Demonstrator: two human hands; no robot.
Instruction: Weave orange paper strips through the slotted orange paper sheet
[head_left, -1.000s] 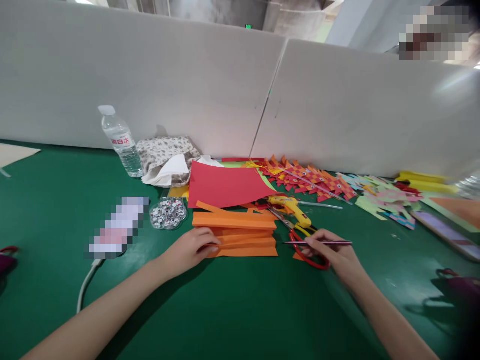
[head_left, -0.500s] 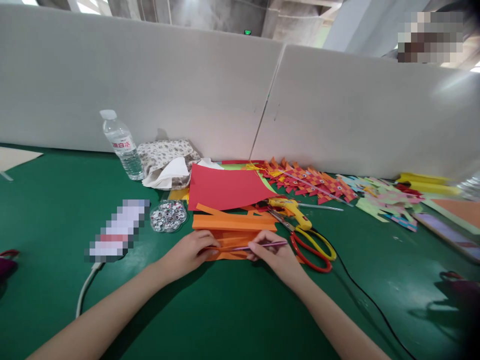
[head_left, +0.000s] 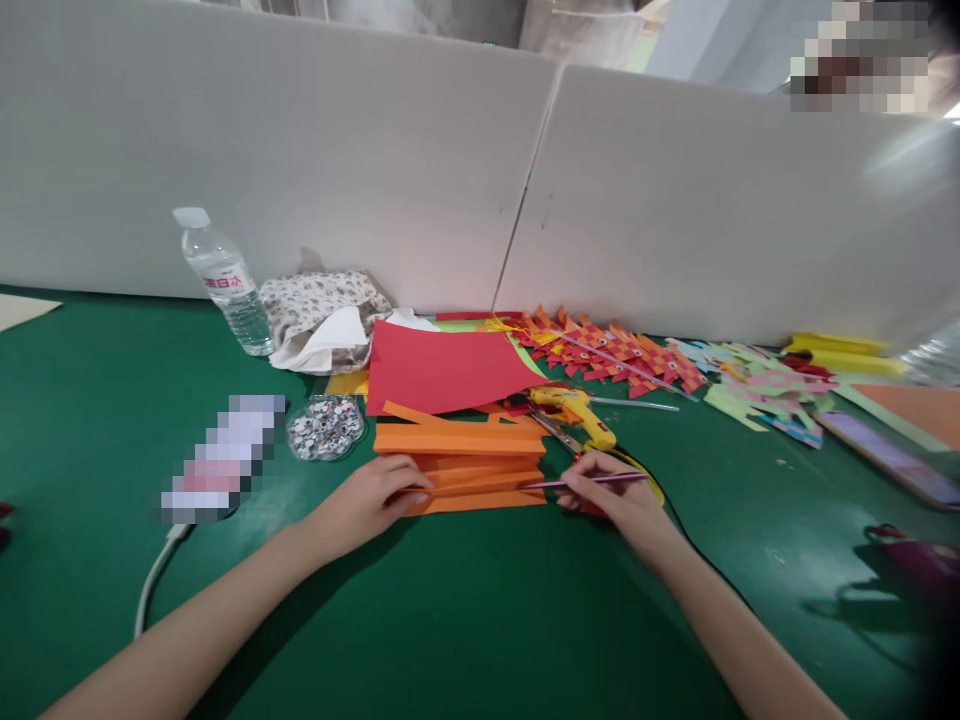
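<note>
A sheet of orange paper (head_left: 480, 479) with lengthwise pleats lies on the green table. My left hand (head_left: 379, 495) is closed on its left end, fingertips pressing the folds; part of that end is hidden. A slim purple pencil-like stick (head_left: 622, 477) is pinched in my right hand (head_left: 611, 497), just beyond the paper's right end. The stick's tip reaches left over a pleat. Behind the right hand lie scissors (head_left: 562, 436), their red and yellow handles mostly covered. A yellow glue gun (head_left: 581, 412) rests beside the blades.
Red paper (head_left: 450, 365) lies behind the orange sheet. Googly eyes in a clear container (head_left: 327, 428), a phone (head_left: 225, 455) with a cable and a water bottle (head_left: 229, 285) are at left. Woven paper pieces (head_left: 615, 350) lie back right. A grey partition (head_left: 300, 150) stands behind.
My right hand has moved right with the stick, from over the orange paper to past its right end, covering the scissors' handles. My left hand stays on the paper; the view shifts slightly.
</note>
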